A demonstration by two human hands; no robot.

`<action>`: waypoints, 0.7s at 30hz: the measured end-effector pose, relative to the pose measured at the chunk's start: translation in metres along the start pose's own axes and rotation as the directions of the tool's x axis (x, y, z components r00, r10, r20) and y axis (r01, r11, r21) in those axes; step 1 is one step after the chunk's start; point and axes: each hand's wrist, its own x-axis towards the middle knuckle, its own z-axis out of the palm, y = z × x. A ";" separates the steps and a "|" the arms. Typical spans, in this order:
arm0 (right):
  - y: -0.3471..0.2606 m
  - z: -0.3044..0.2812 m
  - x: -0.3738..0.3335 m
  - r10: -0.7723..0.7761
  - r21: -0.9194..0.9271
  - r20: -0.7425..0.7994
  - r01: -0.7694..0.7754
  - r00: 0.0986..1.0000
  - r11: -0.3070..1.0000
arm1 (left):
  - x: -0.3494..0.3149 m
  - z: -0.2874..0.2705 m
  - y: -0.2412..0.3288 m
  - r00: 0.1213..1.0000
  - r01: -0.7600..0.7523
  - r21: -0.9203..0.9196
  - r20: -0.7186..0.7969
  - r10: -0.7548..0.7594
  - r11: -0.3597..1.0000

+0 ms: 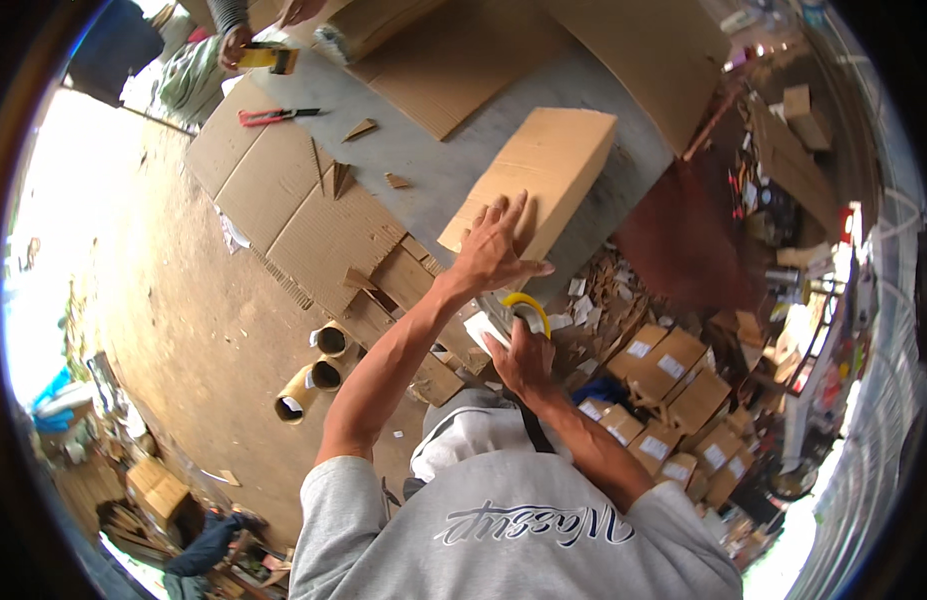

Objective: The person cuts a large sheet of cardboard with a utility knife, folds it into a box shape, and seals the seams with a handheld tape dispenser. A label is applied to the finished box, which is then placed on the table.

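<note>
While pressing spread left hand [488, 252] down on near end of box [548, 160] on table [413, 175], gripping tape gun [528, 302] in curled right hand [526, 362], holding it just beside box, on body side.

The right hand [525, 362] partly hides the tape dispenser [540, 312]. Toward eleven o'clock, a co-worker [234, 46] is cut off; toward four, the carton labels [671, 366] are illegible.

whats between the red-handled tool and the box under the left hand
In the head view, a triangular cardboard scrap lies between them on the grey tabletop; a second, smaller scrap lies nearer the box.
</note>
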 end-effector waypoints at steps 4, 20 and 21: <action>0.015 -0.023 -0.006 -0.096 -0.064 0.074 0.101 0.993 0.993 | 0.010 -0.002 0.015 0.994 0.083 0.112 0.061 -0.090 0.990; 0.154 -0.071 0.091 -0.563 -0.401 -0.351 0.423 0.748 0.813 | 0.007 -0.002 0.019 0.993 0.061 0.124 0.091 -0.073 0.990; 0.149 -0.068 0.103 -0.488 -0.345 -0.289 0.386 0.824 0.856 | 0.007 -0.002 0.017 0.996 0.048 0.105 0.073 -0.056 0.993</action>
